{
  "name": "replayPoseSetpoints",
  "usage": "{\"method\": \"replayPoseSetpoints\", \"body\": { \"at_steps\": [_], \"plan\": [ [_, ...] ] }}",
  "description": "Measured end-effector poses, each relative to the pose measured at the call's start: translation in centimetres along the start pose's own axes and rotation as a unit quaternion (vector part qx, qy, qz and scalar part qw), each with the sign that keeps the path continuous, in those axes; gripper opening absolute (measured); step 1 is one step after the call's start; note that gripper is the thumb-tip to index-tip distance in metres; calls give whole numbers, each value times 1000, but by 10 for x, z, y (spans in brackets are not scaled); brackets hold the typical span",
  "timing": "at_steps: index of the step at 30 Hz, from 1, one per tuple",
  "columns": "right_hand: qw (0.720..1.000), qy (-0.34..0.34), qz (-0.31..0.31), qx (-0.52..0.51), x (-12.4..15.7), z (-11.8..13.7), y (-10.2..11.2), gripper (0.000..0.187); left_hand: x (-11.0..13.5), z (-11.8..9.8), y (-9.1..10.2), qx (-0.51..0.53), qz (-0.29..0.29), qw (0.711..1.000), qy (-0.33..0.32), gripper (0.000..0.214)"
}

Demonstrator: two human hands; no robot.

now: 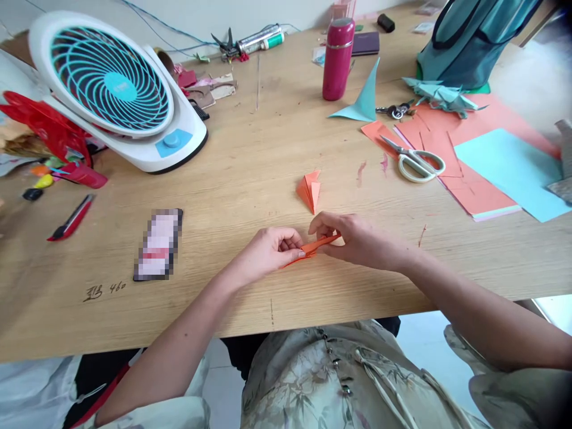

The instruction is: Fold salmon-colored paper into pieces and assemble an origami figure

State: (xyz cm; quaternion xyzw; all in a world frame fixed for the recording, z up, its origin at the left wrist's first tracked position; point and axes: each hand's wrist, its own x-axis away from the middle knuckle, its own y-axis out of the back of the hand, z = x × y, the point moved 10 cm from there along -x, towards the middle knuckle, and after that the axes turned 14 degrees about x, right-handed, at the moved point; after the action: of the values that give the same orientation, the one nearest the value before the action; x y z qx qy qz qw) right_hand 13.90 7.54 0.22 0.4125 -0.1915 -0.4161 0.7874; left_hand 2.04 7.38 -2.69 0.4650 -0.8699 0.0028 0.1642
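Note:
Between both hands is a small piece of folded orange paper (318, 243), narrow and layered, just above the table near its front edge. My left hand (279, 247) pinches its left end between thumb and fingers. At the right end, my right hand (342, 235) is closed on the same paper, thumb below and fingers curled over the top. Parts of the paper are hidden by the fingers. Just beyond the hands lies a second folded orange paper piece (309, 192), pointed towards me and touched by neither hand.
Scissors (417, 164) rest on orange sheets (476, 193) at the right, near a blue sheet (513, 170). A phone (158, 244), a red utility knife (71, 219) and a white fan (179, 143) are on the left. A pink bottle (337, 59) and a teal bag (469, 47) stand behind.

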Motion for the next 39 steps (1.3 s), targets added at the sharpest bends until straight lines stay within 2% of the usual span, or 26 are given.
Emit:
{"method": "replayPoseSetpoints", "body": {
  "at_steps": [3,5,8,11,13,14,15,16,17,19,22,24,26,27,30,34,36,37,38,39],
  "plan": [
    [988,-40,-47,-142,-6,-19,15,26,-8,-1,6,88,-11,996,5,19],
    [978,-52,-55,-196,-10,-26,18,35,-14,1,8,127,-10,992,22,27],
    [978,-45,-53,-198,-17,-22,21,50,-22,2,1,166,18,985,48,39],
    [980,-17,-51,-192,-21,-15,31,55,-28,-4,-7,188,58,980,41,31],
    [986,-12,-70,-153,-20,-26,47,52,-32,-7,-3,208,45,977,24,30],
    [988,-37,-102,-106,-16,-41,61,47,-33,-7,2,219,27,975,20,29],
    [984,-97,-145,-23,-9,-64,78,39,-35,-6,9,238,3,971,14,29],
    [961,-183,-190,88,4,-90,98,33,-36,-5,17,257,-27,966,7,30],
    [916,-269,-223,196,19,-114,118,27,-37,-3,26,277,-56,959,1,31],
    [880,-332,-231,249,37,-150,136,26,-39,-1,40,316,-106,943,-10,33],
    [865,-368,-201,275,48,-185,140,24,-40,4,55,355,-152,922,-14,34],
    [854,-389,-196,283,51,-197,139,32,-40,8,63,366,-181,913,-4,35],
    [831,-421,-193,310,56,-203,141,40,-38,11,67,376,-199,905,4,37],
    [820,-427,-184,333,56,-204,142,41,-38,11,69,376,-203,904,4,37],
    [817,-431,-122,363,53,-214,137,43,-39,6,73,358,-197,913,-4,35],
    [805,-451,-78,377,59,-227,137,36,-44,-15,84,314,-196,928,-48,30],
    [801,-453,-92,381,63,-223,140,35,-46,-33,91,288,-197,933,-89,26],
    [802,-453,-121,369,65,-217,143,34,-47,-43,94,275,-195,935,-109,24],
    [807,-456,-160,339,68,-209,145,32,-48,-51,96,262,-194,937,-125,22],
    [827,-444,-196,284,68,-198,143,32,-48,-59,98,252,-195,938,-138,21]
  ]
}}
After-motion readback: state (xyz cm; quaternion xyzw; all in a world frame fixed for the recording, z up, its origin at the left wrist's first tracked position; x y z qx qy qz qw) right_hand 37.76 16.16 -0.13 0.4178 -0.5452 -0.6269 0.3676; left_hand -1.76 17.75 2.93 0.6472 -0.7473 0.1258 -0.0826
